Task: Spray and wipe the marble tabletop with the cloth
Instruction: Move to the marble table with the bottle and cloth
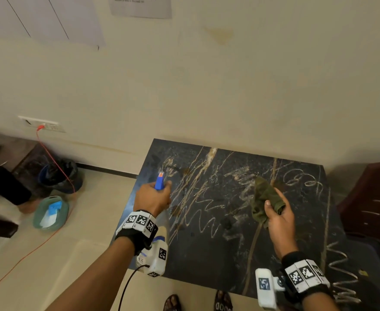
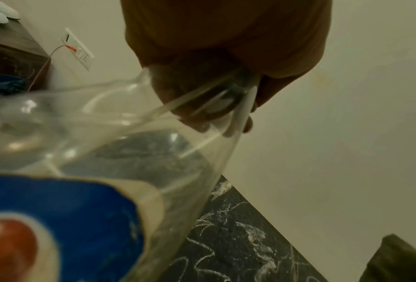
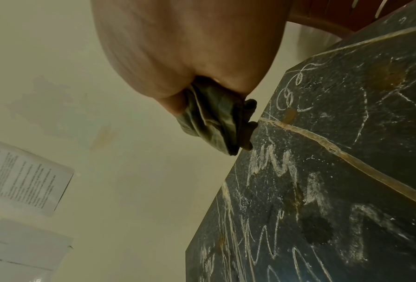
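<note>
Over the dark marble tabletop (image 1: 218, 243), near its left edge, the left hand (image 1: 152, 198) held a spray bottle (image 1: 160, 181) by the neck, fingers curled round it below the blue head, whose nozzle pointed away from the knuckles toward the far left corner. The clear body of the bottle hung down under the wrist. Whether a finger lay on the trigger could not be told from any view. Well to the right of those fingers, the right hand (image 1: 279, 212) gripped a bunched green cloth (image 1: 265, 198), thumb on top and the other fingers wrapped beneath; a fold stuck out past the fingertips and, in the right wrist view, seemed to touch or almost touch the stone.

The step in hand looked like spraying. To do it well, the nozzle needed tilting down at the chalk scribbles (image 1: 207, 212) and brown stains (image 1: 175, 209) ahead of the fingers, not at the wall (image 1: 229, 86) just beyond, and the mist spread over the whole marked area before the cloth followed.

Both forearms reached forward, roughly parallel. The left wrist was level with its knuckles up, the right turned a little inward, palm partly up, cloth raised at the fingertips.
</note>
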`<state>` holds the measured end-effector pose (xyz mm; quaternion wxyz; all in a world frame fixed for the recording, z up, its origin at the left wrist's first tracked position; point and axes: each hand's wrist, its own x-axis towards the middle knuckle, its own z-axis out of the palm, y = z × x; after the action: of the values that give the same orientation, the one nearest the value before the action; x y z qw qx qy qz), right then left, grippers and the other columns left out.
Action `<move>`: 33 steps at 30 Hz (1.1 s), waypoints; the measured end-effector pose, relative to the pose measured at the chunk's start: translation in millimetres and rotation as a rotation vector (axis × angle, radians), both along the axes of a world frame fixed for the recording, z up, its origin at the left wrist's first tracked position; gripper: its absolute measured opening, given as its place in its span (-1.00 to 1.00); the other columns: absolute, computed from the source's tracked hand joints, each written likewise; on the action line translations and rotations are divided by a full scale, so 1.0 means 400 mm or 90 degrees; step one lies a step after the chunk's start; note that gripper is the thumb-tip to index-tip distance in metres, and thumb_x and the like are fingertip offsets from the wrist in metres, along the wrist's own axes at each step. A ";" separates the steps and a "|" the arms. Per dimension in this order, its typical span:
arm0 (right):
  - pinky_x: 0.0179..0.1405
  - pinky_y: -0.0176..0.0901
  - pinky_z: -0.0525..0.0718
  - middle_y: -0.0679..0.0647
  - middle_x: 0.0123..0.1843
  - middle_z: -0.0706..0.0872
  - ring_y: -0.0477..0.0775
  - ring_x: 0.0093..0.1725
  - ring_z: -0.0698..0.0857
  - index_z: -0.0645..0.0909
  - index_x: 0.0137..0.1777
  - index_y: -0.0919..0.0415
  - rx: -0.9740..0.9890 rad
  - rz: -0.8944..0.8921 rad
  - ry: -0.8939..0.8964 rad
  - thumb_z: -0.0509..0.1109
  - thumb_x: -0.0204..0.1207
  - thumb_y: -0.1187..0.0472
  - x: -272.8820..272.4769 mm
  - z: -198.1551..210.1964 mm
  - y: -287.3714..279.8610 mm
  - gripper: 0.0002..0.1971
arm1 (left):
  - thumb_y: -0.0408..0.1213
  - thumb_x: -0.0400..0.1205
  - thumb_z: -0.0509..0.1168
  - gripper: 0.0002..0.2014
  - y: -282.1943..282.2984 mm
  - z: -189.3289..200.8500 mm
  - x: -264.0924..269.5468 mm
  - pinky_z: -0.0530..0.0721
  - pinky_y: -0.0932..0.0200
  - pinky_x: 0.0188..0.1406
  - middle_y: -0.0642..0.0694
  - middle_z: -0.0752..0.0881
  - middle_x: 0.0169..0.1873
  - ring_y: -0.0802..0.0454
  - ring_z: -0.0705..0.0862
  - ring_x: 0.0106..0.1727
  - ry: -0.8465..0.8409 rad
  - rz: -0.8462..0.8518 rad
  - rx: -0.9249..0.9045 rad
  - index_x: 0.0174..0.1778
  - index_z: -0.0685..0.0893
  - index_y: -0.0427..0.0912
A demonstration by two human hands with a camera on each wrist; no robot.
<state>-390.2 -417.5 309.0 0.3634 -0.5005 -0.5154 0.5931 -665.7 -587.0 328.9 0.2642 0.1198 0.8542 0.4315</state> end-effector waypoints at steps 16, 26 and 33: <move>0.30 -0.11 0.71 0.07 0.40 0.70 -0.05 0.32 0.70 0.47 0.61 0.09 0.018 -0.070 0.028 0.27 0.71 0.45 0.112 0.014 0.022 -0.50 | 0.12 0.64 0.41 -0.55 0.173 0.022 0.130 0.90 -0.03 -0.06 -0.11 0.89 -0.35 0.00 0.83 -0.40 -0.052 -0.313 -0.051 -0.27 0.82 -0.24; 0.48 0.12 0.59 0.06 0.39 0.72 0.10 0.41 0.68 0.49 0.58 0.07 0.014 -0.169 0.037 0.28 0.71 0.46 0.244 0.021 0.041 -0.51 | 0.14 0.62 0.40 -0.56 0.325 0.029 0.295 0.89 -0.10 -0.01 -0.03 0.87 -0.40 0.04 0.81 -0.43 -0.035 -0.407 -0.009 -0.28 0.83 -0.20; 0.52 0.24 0.56 0.12 0.40 0.72 0.15 0.42 0.68 0.49 0.59 0.17 0.002 -0.228 0.041 0.27 0.71 0.48 0.334 -0.002 0.044 -0.53 | 0.21 0.66 0.34 -0.50 0.388 0.049 0.408 0.77 0.15 -0.10 0.01 0.83 -0.52 0.05 0.85 -0.36 0.017 -0.529 -0.053 -0.46 0.72 -0.08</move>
<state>-256.7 -400.0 308.1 0.4802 -0.5647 -0.4068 0.5338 -502.6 -431.8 348.4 0.4091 0.4491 0.7534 0.2517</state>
